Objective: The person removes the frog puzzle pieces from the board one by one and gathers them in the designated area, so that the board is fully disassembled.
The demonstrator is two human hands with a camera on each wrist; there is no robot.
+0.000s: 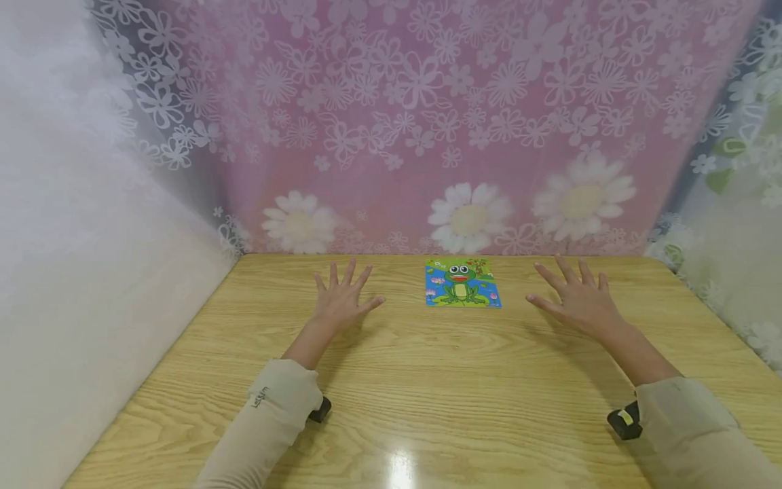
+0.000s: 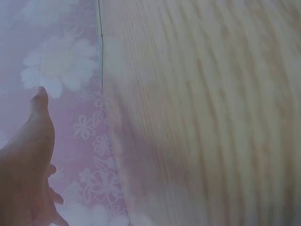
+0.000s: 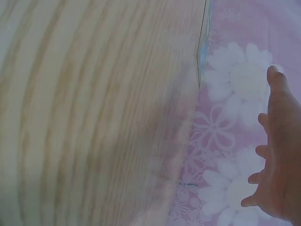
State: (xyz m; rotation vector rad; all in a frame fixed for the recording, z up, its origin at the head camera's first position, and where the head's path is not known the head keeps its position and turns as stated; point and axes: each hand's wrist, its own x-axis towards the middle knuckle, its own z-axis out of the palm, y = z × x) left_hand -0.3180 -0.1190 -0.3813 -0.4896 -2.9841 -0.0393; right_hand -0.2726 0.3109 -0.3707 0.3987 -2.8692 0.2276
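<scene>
A square frog picture puzzle board (image 1: 462,283) lies flat near the far edge of the table, a green frog on a blue and green ground. To its left, my left hand (image 1: 342,299) is spread above the wood with fingers straight and nothing held. On the other side of the picture, my right hand (image 1: 580,302) spreads its fingers the same way, also holding nothing. Each wrist view shows its own hand, the left hand (image 2: 30,160) and the right hand (image 3: 284,150), from the thumb side against the flowered curtain.
The wooden table (image 1: 391,380) ends at a pink curtain (image 1: 379,136) with white flowers. A white sheet (image 1: 110,238) hangs along the left side, and a pale flowered one (image 1: 739,224) along the right. Black wrist devices (image 1: 626,420) sit under both sleeves.
</scene>
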